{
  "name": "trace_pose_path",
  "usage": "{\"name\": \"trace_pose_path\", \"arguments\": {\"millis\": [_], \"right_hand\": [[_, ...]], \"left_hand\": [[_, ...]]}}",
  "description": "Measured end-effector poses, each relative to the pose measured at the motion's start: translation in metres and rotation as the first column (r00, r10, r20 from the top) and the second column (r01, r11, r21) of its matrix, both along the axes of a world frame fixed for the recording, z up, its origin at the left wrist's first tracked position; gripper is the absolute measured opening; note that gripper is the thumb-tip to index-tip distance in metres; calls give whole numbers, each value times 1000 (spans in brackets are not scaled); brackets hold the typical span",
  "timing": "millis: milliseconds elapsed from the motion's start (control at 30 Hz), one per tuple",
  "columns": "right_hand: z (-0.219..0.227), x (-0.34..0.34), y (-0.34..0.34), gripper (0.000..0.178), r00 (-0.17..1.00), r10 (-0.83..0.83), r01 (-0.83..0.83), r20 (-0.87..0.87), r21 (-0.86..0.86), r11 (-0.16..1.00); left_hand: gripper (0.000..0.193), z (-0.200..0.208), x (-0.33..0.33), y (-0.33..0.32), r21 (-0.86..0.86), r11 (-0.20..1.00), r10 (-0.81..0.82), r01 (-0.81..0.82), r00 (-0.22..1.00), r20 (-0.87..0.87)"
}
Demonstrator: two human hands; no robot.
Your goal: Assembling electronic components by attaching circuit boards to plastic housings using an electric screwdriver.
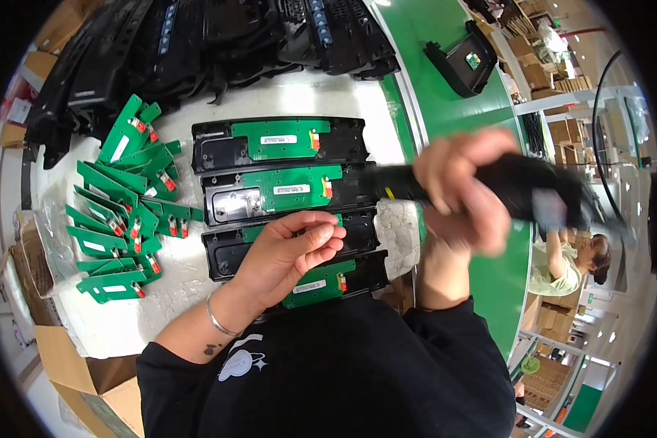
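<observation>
A black power driver (522, 188), gripped by the right hand (466, 193), points toward the second black housing (219, 206) from the top; keeping it square to the green circuit board (288, 182) should help. The left hand (293, 247) is curled, contents unclear.

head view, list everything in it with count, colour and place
plastic housings: four, black, rowed in middle
fitted circuit boards: four, green, one per housing
loose circuit boards: many, overlapping, green, left pile
moulded panels: several, black, heaped at top
shallow casing: one, black, upper right
small board: one, green, inside casing
work surface: one, white, under housings
bench top: one, green, right of white surface
cardboard boxes: many, brown, lower left and right background
co-worker: one, pale green top, right background
screwdriver-like tool: one, black, blurred, right of housings
bracelet: one, silver, left wrist
left hand: one, bare, over lower housings
right hand: one, bare, around tool
</observation>
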State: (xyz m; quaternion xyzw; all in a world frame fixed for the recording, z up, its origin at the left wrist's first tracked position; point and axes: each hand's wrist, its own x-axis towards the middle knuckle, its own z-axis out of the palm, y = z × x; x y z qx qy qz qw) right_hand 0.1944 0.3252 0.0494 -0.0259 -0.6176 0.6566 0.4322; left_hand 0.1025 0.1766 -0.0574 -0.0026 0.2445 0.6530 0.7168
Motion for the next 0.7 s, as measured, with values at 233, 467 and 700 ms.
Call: {"name": "trace_pose_path", "arguments": {"millis": [233, 467, 700], "right_hand": [[44, 65, -30, 26, 937, 328, -309, -120, 155, 938], [34, 67, -39, 25, 962, 202, -184, -186, 113, 976], [27, 58, -41, 26, 952, 286, -274, -110, 110, 955]], "left_hand": [[18, 8, 11, -2, 29, 998, -61, 60, 998, 19], [17, 19, 14, -5, 88, 989, -122, 119, 992, 36], [18, 18, 16, -18, 190, 942, -290, 277, 956, 43]]}}
